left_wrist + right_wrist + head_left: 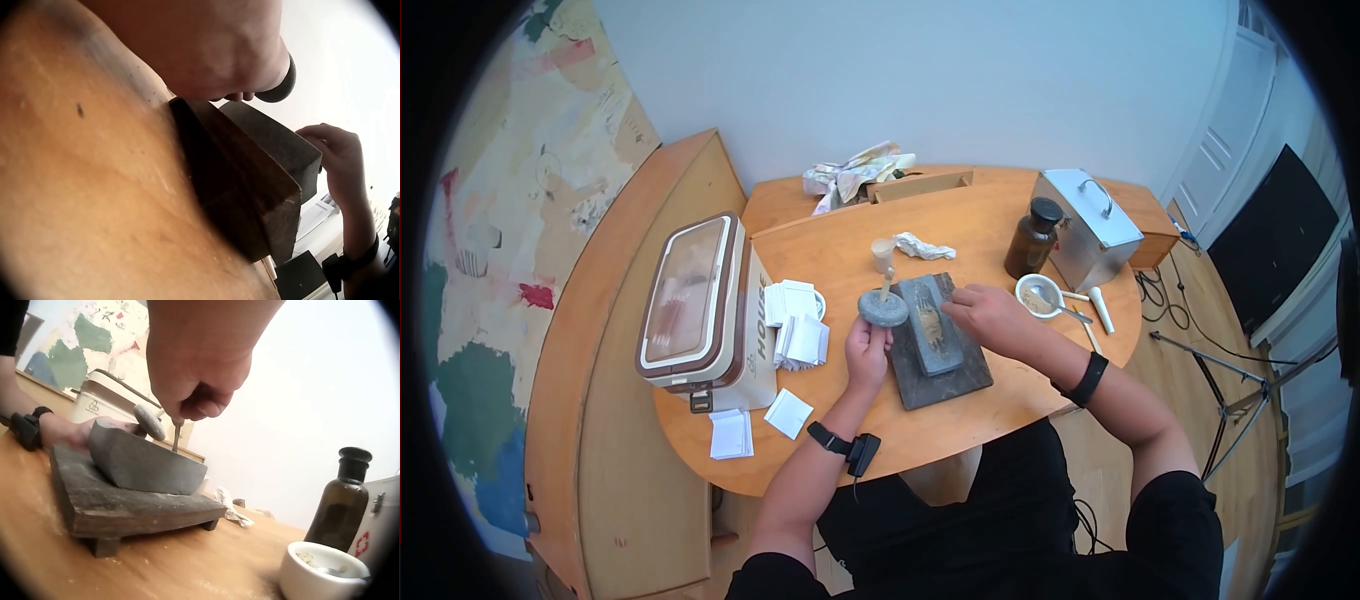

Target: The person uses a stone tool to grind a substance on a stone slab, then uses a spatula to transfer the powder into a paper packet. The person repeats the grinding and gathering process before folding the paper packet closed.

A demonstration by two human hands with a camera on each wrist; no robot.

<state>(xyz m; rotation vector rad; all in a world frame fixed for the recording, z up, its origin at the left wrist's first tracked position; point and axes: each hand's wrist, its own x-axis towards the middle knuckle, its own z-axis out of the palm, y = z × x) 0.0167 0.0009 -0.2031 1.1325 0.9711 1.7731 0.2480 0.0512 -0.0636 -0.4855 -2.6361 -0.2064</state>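
Note:
My left hand (867, 352) grips the handle of a round grey stone grinding wheel (882, 309), holding it tilted beside the left side of the stone grinding trough (945, 362). Tan powder (933, 322) lies in the trough's hollow. The trough sits on a dark footed wooden base (137, 515). Over the trough's right side, my right hand (990, 318) has its fingers curled around a thin metal tool (177, 439), whose lower end dips behind the rim in the right wrist view. In the left wrist view, the hand (206, 50) hides most of the wheel.
To the right stand a white bowl (297, 575) with powder and a spoon, a white pestle (1102, 312), a brown bottle (1030, 243) and a metal case (1090, 235). White papers (803, 340) and a beige case (760, 340) are left; a small cup (883, 250) and crumpled tissue (925, 247) lie behind.

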